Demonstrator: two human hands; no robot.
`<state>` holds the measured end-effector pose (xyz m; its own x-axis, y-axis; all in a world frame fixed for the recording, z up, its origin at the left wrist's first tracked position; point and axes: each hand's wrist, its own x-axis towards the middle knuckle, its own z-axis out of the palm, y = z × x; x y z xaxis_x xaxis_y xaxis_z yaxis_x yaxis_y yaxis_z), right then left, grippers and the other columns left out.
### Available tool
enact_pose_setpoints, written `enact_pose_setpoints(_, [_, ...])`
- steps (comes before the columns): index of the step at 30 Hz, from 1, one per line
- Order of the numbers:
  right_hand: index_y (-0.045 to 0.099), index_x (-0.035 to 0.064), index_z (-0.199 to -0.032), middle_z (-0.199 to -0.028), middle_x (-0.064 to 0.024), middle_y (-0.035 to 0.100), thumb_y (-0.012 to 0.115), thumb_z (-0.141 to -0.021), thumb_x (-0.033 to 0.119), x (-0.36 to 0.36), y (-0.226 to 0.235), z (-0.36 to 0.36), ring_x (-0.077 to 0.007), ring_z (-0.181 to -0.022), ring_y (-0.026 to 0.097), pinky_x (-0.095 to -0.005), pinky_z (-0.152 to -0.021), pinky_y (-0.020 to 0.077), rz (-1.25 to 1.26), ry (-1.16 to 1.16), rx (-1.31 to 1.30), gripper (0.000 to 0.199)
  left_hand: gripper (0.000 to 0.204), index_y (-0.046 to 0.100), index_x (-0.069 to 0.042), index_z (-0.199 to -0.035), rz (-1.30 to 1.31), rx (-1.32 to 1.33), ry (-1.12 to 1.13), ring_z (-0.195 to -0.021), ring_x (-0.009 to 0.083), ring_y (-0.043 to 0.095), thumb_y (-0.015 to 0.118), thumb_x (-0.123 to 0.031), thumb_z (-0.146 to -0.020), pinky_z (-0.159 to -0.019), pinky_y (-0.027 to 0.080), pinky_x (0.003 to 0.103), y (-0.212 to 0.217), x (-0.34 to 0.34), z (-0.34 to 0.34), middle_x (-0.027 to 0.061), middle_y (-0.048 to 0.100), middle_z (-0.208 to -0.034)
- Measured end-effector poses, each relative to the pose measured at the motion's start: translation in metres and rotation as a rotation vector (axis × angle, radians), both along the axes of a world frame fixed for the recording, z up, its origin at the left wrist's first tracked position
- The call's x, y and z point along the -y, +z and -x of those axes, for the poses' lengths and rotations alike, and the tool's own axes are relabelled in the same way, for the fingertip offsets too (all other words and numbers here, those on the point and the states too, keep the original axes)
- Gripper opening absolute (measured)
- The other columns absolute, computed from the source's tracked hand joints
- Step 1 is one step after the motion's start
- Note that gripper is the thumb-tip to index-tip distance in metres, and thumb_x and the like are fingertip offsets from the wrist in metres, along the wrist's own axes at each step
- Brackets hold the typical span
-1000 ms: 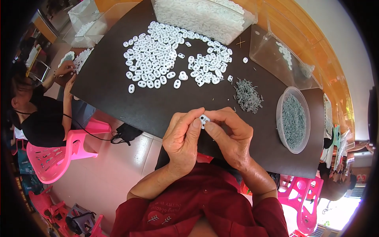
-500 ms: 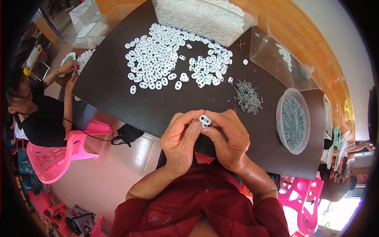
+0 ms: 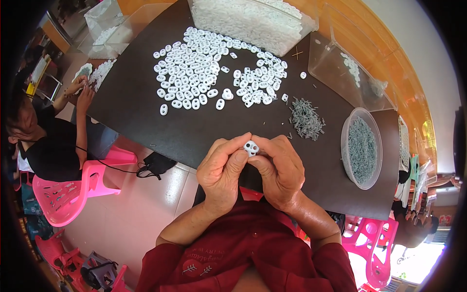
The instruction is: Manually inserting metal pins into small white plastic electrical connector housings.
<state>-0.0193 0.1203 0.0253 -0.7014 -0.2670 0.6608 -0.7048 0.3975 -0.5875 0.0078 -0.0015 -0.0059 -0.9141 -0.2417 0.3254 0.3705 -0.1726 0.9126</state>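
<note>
- Between the two hands, at the near edge of the dark table [image 3: 146, 112], a small white plastic piece [image 3: 251, 147] with two round holes is pinched at the fingertips.
- Left hand [image 3: 223, 176]: fingers curled in and closed on the left side of the piece, the thumb pressed against it from below.
- Right hand [image 3: 280, 170]: fingers closed on the right side of the same piece, knuckles touching the left hand's fingertips; both hands meet over the table edge, above a red shirt [image 3: 243, 253].
- Just beyond the right hand, a loose heap of small grey pins [image 3: 306, 119] lies on the table.
- To the right of that hand, a round clear bowl [image 3: 346, 146] holds many more grey pins.
- Beyond both hands, well apart from them, a wide spread of white pieces [image 3: 194, 78] covers the middle of the table, with a smaller cluster [image 3: 258, 85] to its right.
- Farther still, a clear tub [image 3: 296, 36] heaped with white pieces stands at the far edge, and a second clear box [image 3: 335, 58] sits to its right, holding a few.
- Far to the left of the left hand, another person [image 3: 44, 141] in a black top sits on a pink chair [image 3: 73, 190], hands [image 3: 80, 90] at the table's corner.
</note>
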Motion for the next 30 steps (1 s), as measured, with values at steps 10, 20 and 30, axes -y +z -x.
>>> enact_pose_setpoints(10, [0.060, -0.0043, -0.106, -0.079, -0.0104, 0.061, 0.069, -0.074, -0.002, 0.006, -0.003, -0.004, -0.0223, -0.065, 0.054, -0.0301, -0.056, 0.0450, 0.014, -0.011, -0.034, 0.034, 0.018, 0.064, 0.002, -0.106, 0.011, -0.116, 0.145, -0.068, 0.0074, 0.047, 0.059, -0.007, -0.091, -0.059, 0.038, 0.020, -0.005, -0.006, 0.003, 0.0024, 0.055, -0.082])
enact_pose_setpoints(20, [0.060, -0.0041, -0.106, -0.085, -0.0123, 0.063, 0.069, -0.072, -0.005, 0.012, -0.011, -0.008, -0.0240, -0.069, 0.056, -0.0313, -0.060, 0.0461, 0.047, -0.064, 0.004, 0.035, 0.019, 0.060, 0.004, -0.107, -0.116, -0.064, 0.086, -0.071, 0.0066, 0.049, 0.054, -0.008, -0.094, -0.062, 0.041, 0.019, -0.008, -0.010, 0.000, 0.0028, 0.054, -0.085])
enact_pose_setpoints(30, [0.057, -0.0029, -0.107, -0.097, -0.0147, 0.061, 0.065, -0.077, -0.003, 0.020, -0.015, -0.018, -0.0268, -0.079, 0.056, -0.0331, -0.067, 0.0468, 0.148, -0.096, 0.076, 0.031, 0.023, 0.056, 0.004, -0.111, -0.148, -0.044, 0.041, -0.082, 0.0065, 0.051, 0.050, -0.013, -0.097, -0.076, 0.042, 0.021, -0.005, -0.011, -0.006, 0.0039, 0.058, -0.095])
